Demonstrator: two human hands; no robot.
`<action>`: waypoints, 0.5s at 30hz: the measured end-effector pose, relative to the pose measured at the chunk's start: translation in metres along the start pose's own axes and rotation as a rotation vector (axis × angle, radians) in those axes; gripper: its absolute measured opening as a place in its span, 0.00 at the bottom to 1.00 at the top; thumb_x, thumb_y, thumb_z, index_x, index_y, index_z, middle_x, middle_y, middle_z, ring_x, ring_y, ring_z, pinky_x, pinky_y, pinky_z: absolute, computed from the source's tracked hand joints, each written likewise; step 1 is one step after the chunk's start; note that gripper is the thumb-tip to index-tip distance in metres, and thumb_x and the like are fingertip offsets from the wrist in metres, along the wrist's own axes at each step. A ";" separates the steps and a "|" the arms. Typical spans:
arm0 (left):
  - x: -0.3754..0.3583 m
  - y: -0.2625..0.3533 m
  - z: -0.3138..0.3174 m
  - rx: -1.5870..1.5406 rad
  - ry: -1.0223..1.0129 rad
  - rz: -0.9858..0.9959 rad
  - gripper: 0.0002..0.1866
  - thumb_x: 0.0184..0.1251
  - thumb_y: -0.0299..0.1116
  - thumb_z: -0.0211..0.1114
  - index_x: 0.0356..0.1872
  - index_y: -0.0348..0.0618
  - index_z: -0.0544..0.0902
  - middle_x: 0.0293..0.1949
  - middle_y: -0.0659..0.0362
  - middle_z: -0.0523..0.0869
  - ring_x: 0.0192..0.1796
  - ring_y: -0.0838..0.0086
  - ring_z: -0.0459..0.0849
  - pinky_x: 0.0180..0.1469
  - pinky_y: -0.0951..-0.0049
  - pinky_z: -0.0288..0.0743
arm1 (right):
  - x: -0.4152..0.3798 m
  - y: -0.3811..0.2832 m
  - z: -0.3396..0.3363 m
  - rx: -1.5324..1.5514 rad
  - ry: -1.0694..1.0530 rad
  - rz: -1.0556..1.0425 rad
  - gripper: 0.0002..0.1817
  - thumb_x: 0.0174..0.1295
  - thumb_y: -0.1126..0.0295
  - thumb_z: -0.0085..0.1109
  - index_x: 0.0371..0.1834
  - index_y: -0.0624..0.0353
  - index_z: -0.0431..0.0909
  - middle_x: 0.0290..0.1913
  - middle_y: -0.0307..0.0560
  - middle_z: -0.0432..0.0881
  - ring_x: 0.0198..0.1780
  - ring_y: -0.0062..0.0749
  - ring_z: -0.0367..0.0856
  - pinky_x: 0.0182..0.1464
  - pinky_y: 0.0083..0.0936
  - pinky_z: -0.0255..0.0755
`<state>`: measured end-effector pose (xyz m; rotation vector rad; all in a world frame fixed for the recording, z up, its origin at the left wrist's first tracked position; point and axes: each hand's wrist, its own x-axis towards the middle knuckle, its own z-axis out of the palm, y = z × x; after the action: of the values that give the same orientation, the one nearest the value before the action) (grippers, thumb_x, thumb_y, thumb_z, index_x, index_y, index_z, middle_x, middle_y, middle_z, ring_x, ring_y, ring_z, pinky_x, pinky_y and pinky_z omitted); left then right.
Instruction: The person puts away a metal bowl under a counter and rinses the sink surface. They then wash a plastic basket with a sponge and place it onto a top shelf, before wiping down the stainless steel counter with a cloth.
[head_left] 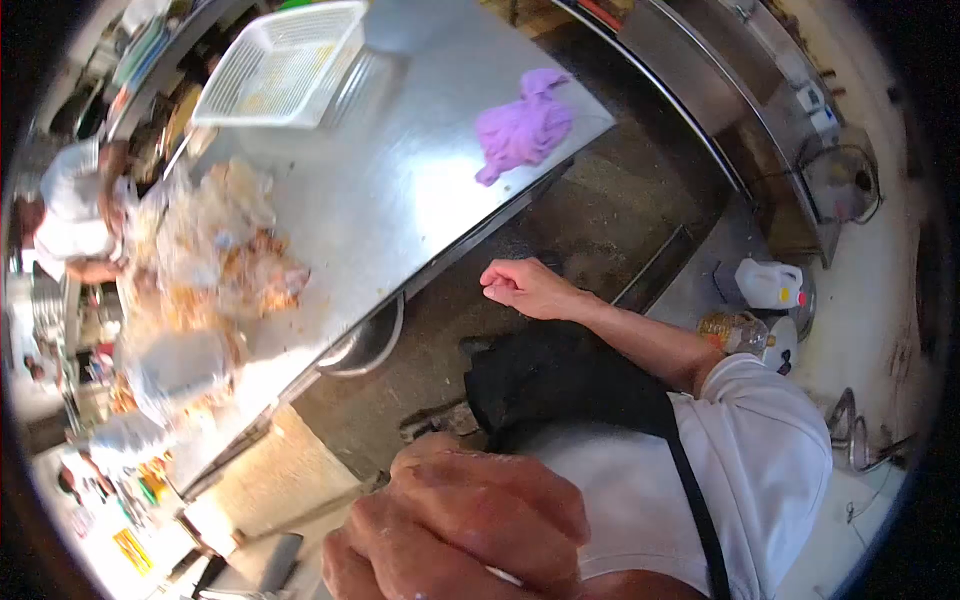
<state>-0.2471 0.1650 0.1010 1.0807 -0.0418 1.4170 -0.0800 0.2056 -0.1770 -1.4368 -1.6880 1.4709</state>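
My left hand (460, 525) is raised close to the camera, its fingers curled in. A small white bit shows between the fingers, but what the hand holds, if anything, is hidden. My right hand (522, 288) hangs in front of the black apron (570, 385), fingers folded into a loose fist with nothing seen in it. Beyond it, a crumpled purple cloth (525, 125) lies near the corner of the steel table (400, 160). Neither hand touches the table.
A white plastic basket (290, 65) and a pile of clear plastic bags (205, 240) with orange-brown bits sit on the table. A metal bowl (365, 340) is beneath its edge. Jugs (770, 285) stand at right. Another person (85, 205) is at the far left.
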 end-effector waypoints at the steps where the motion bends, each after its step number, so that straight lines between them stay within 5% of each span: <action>1: 0.014 -0.019 0.006 -0.001 0.001 0.011 0.08 0.67 0.37 0.63 0.31 0.46 0.80 0.29 0.60 0.77 0.33 0.69 0.76 0.37 0.63 0.72 | -0.004 0.006 -0.016 0.008 0.015 0.007 0.14 0.64 0.64 0.59 0.43 0.64 0.77 0.29 0.46 0.82 0.32 0.30 0.80 0.36 0.29 0.73; 5: 0.057 -0.108 0.019 -0.014 0.138 0.049 0.07 0.69 0.34 0.55 0.34 0.42 0.73 0.29 0.55 0.74 0.30 0.62 0.73 0.32 0.58 0.73 | -0.024 0.055 -0.092 0.048 0.091 0.062 0.17 0.64 0.62 0.60 0.49 0.63 0.75 0.33 0.49 0.83 0.34 0.33 0.81 0.38 0.32 0.73; 8: 0.120 -0.206 -0.047 0.271 0.111 0.008 0.08 0.70 0.33 0.53 0.40 0.37 0.72 0.31 0.55 0.74 0.38 0.61 0.75 0.43 0.59 0.73 | -0.044 0.093 -0.169 0.048 0.206 0.113 0.19 0.64 0.61 0.60 0.52 0.63 0.74 0.38 0.52 0.84 0.38 0.37 0.83 0.41 0.33 0.76; 12: 0.177 -0.326 -0.255 1.096 0.463 -0.515 0.15 0.68 0.36 0.61 0.51 0.39 0.80 0.44 0.57 0.82 0.46 0.70 0.80 0.46 0.71 0.75 | -0.083 0.148 -0.268 -0.028 0.425 0.212 0.21 0.64 0.60 0.61 0.53 0.63 0.74 0.40 0.54 0.84 0.41 0.41 0.84 0.43 0.35 0.76; 15: 0.192 -0.317 -0.452 2.227 0.295 -0.166 0.31 0.59 0.52 0.65 0.57 0.39 0.76 0.55 0.44 0.79 0.57 0.50 0.77 0.61 0.52 0.68 | -0.123 0.179 -0.331 -0.035 0.640 0.308 0.21 0.64 0.60 0.61 0.53 0.63 0.74 0.40 0.54 0.84 0.41 0.41 0.84 0.44 0.34 0.76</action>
<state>-0.2034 0.6549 -0.2138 2.3357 2.1940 0.9992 0.3153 0.2084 -0.2048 -1.9829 -1.1347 0.9554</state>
